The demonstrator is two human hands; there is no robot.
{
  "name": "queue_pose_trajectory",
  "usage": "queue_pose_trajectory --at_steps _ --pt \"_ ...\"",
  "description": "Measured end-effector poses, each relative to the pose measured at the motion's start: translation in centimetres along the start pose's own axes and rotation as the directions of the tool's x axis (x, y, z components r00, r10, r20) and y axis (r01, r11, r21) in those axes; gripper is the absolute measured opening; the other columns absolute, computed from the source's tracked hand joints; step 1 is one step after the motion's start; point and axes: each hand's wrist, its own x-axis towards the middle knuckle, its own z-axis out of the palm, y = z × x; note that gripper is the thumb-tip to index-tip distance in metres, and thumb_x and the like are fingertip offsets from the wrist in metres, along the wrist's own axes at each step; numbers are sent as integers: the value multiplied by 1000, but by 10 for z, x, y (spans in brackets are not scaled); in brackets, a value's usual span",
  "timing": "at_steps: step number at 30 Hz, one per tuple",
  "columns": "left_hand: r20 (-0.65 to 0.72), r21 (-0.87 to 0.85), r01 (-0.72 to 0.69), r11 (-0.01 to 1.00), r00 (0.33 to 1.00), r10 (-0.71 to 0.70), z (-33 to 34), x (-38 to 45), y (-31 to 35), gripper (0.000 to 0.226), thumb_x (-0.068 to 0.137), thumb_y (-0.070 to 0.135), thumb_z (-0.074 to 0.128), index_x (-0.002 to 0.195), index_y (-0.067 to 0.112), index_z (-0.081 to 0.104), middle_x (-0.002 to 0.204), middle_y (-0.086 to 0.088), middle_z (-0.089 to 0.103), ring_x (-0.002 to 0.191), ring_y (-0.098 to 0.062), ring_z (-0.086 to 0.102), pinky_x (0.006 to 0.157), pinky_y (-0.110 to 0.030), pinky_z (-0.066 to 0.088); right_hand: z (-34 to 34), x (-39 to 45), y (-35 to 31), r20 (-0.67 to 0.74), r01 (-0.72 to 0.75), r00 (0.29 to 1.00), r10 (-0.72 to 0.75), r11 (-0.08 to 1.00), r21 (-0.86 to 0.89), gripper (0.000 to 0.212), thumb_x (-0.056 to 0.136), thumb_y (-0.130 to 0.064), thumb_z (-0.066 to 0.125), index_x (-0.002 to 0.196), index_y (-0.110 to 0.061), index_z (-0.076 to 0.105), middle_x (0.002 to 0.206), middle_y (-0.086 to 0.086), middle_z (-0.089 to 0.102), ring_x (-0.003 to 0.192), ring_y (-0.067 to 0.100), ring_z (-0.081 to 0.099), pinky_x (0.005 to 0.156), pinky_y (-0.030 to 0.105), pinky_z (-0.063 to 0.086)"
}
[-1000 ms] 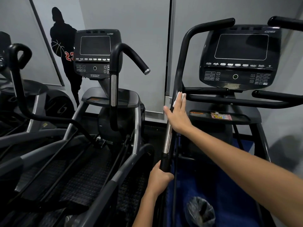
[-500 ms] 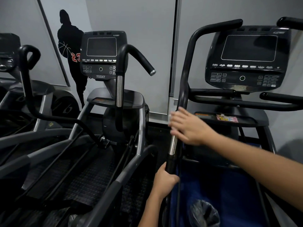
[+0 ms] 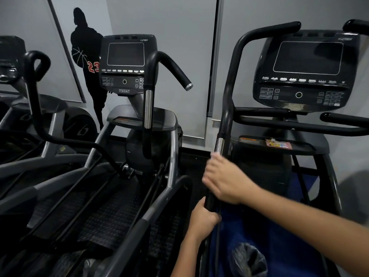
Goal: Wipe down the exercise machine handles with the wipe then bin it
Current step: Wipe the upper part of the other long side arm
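Right hand [image 3: 225, 176], centre-right of frame, is wrapped around the upright handle [image 3: 226, 108] of the right-hand machine, at the chrome section just below the black grip. Motion blur on the fingers. The wipe is not visible; presumably it sits under the palm against the bar, but this cannot be confirmed. Whether the fingers pinch anything besides the bar cannot be told.

Left hand [image 3: 202, 218], lower centre, grips the same handle lower down, fingers curled fully round the black tube, apparently steadying it.

Progress (judgement): wiping is under way on this one handle, at its lower part. The horizontal bars [image 3: 299, 124] below the console [image 3: 307, 68] at right, and the far upper grip [image 3: 357, 24] at the top right edge, show no sign either way of being done. Binning is still to do. A bin with a dark liner [image 3: 247, 258] stands at bottom centre-right, just beside the handle's base, within easy reach.

Legible writing: "750AT" on the left machine's console [image 3: 126, 62], upper centre-left. A brand mark on both consoles, too small to read with confidence. Red "23" on the wall silhouette [image 3: 87, 56], upper left. Warning label and a coloured packet on the right machine's tray [image 3: 277, 143]: unreadable.
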Motion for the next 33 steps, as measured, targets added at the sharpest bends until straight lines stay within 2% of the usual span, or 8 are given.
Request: queue_pose_trajectory --at_steps 3,6,11,15,21,24,28,33 --pt "-5 28 -56 998 998 56 3 3 -1 38 66 25 67 104 27 72 89 5 75 80 -11 68 67 -36 54 8 -24 -26 100 154 982 -159 986 56 43 106 -40 30 89 -23 67 91 -4 61 100 21 55 122 40 20" --pt "-8 3 5 1000 1000 -5 1 1 -1 35 63 13 64 97 19 67 73 5 62 66 -11 56 58 -31 43 -4 1 12 78 183 980 -183 983 8 44 106 -41 31 83 -26 66 84 -5 61 92 21 55 113 39 33" --pt "33 -35 65 997 997 -64 -1 2 -3 33 65 3 63 98 6 60 72 2 55 64 -16 53 58 -32 44 -37 75 103 52 -126 988 147 950 -285 63 99 -42 23 82 -16 77 83 0 70 91 24 59 111 40 34" --pt "34 -35 75 997 997 -73 -2 3 -3 34 65 3 64 98 10 63 71 3 57 64 -15 55 58 -30 45 -28 78 81 29 -208 973 230 923 -323 69 99 -41 21 82 -9 80 77 6 72 84 26 57 105 41 36" --pt "2 -38 57 998 998 -57 -1 3 -1 46 66 3 64 111 13 67 61 9 60 51 -7 49 48 -25 35 9 15 -13 156 71 986 -56 993 -98 59 101 -42 32 74 -13 76 70 5 68 78 27 56 92 42 41" --pt "0 -41 51 998 999 -51 -1 1 1 43 69 1 64 107 20 67 59 10 58 51 -8 49 48 -25 36 -2 15 -2 208 173 966 -156 983 -68 57 101 -43 30 75 -18 74 73 0 69 78 24 58 90 40 43" --pt "26 -32 34 999 999 -34 -1 1 0 23 66 1 64 82 17 57 68 7 54 62 -11 52 56 -27 41 -35 61 66 170 40 985 8 960 -276 61 102 -44 27 79 -14 75 75 3 71 79 23 56 96 39 40" --pt "28 -26 22 999 999 -22 -1 2 -1 25 64 1 63 79 20 55 69 6 54 62 -11 51 57 -28 41 -35 79 74 103 -150 974 200 919 -364 58 102 -39 30 91 -9 79 86 8 76 92 26 59 108 42 33"
